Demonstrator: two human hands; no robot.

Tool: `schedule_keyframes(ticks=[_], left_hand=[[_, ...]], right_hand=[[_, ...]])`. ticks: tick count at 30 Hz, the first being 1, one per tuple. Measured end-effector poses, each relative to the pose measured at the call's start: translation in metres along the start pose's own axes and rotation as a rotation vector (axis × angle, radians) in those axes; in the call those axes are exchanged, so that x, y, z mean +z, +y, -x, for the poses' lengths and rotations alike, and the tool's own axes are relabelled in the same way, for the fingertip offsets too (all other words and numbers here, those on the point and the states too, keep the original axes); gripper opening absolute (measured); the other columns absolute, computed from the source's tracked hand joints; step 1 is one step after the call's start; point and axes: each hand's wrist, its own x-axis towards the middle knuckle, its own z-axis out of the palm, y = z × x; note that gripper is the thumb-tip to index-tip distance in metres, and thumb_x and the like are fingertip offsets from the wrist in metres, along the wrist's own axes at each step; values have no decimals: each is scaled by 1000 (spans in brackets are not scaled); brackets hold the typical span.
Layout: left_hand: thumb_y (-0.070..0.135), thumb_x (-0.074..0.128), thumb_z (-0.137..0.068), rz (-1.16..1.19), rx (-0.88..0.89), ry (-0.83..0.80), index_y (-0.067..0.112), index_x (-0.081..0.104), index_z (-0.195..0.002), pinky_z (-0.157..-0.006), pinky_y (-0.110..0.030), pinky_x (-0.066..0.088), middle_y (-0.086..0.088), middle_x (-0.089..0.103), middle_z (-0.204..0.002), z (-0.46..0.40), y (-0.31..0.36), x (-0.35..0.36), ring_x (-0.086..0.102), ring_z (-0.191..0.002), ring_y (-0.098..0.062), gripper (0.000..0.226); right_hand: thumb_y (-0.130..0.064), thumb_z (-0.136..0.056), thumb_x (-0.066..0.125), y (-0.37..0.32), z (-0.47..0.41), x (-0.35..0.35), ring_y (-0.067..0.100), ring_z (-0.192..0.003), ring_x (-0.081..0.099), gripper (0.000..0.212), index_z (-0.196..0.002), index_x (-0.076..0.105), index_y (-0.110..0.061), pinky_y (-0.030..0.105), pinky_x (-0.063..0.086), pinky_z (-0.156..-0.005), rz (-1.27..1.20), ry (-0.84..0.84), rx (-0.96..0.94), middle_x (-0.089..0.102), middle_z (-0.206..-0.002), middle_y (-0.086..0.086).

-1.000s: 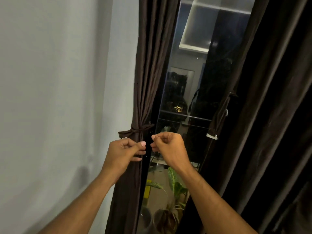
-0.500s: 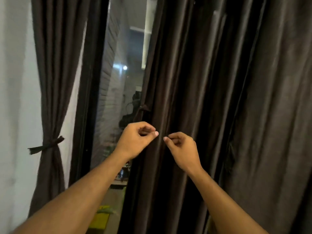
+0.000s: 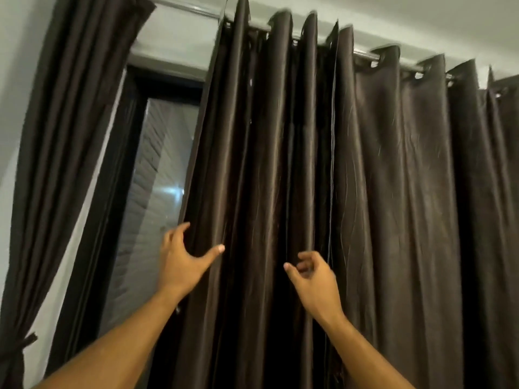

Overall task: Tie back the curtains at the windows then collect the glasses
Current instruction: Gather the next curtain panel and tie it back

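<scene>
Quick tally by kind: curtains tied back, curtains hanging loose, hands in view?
Tied-back curtain: 1, with its tie low at the left edge
Loose curtain: 1
Hands: 2, left hand and right hand
Total: 4

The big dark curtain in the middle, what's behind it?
Past the big curtain's left edge, a dark window frame and glass show. Along the top, a rod passes through its rings. Whatever lies behind the rest of the fabric is covered and cannot be seen.

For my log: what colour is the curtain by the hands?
Dark brown, plain with a sheen, curtain; head view.
</scene>
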Motion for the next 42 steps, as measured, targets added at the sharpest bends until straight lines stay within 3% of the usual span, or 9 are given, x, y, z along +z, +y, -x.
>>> schedule_keyframes(ticks=[6,9,11,15,19,26,33,36,42], left_hand=[[33,92,-68,-38,-186,-133,21,59,-128,-116,-47,36,-11,34,-152,2,-20,-1,39,-139,-34,69],[35,96,-59,9,-379,-155,26,64,-99,-117,-48,33,-16,32,-153,-16,-22,-14,34,-142,-38,52],[44,100,-43,83,-423,-239,27,69,-95,-119,-48,32,-18,39,-150,-30,-22,-18,36,-143,-36,63],[46,103,-29,276,-426,-287,6,59,-137,-110,-41,46,-19,57,-141,-53,-27,-8,58,-126,-32,124],[26,99,-57,265,-355,-235,5,61,-134,-106,-39,47,-17,61,-135,-49,-16,-13,57,-126,-30,88],[14,88,-75,225,-183,-235,8,59,-137,-108,-44,48,-11,57,-138,-56,22,-29,57,-127,-27,69],[13,84,-79,238,-81,-305,13,40,-153,-114,-41,44,-9,53,-147,-68,54,-60,56,-131,-22,86],[8,75,-87,189,-47,-302,13,45,-151,-114,-33,41,-4,54,-146,-70,63,-72,53,-134,-20,70],[7,72,-90,160,1,-228,11,61,-136,-112,-39,44,-8,62,-139,-79,70,-89,56,-130,-22,48]], right_hand=[[-51,-79,82,-14,-3,40,17,-129,54,88,-149,36,-26,34,47,-106,39,-104,152,45,-149,-3],[-48,-80,82,-34,-14,64,18,-136,49,98,-155,23,-22,31,42,-107,83,-39,252,40,-155,-1],[-37,-87,78,-43,-26,70,16,-123,58,87,-154,24,-20,30,47,-102,124,-2,305,55,-140,0],[-16,-97,61,-47,-34,68,11,-89,64,51,-144,40,-19,27,52,-80,235,-42,280,62,-100,-6],[-13,-90,65,-56,-20,73,6,-83,69,54,-139,45,-24,24,57,-72,146,-108,179,67,-97,-12],[-25,-74,75,-103,-5,93,6,-92,71,80,-142,35,-35,25,60,-82,17,-202,-31,71,-108,-10],[-11,-94,58,-142,-5,104,11,-98,70,38,-130,58,-20,34,60,-90,-84,-102,-17,71,-114,-5],[-13,-100,54,-157,-1,108,13,-102,69,26,-123,63,-20,35,58,-93,-27,-51,-88,72,-115,-4],[-15,-89,54,-181,5,126,15,-100,67,41,-129,54,-25,38,60,-89,21,27,-182,61,-121,0]])
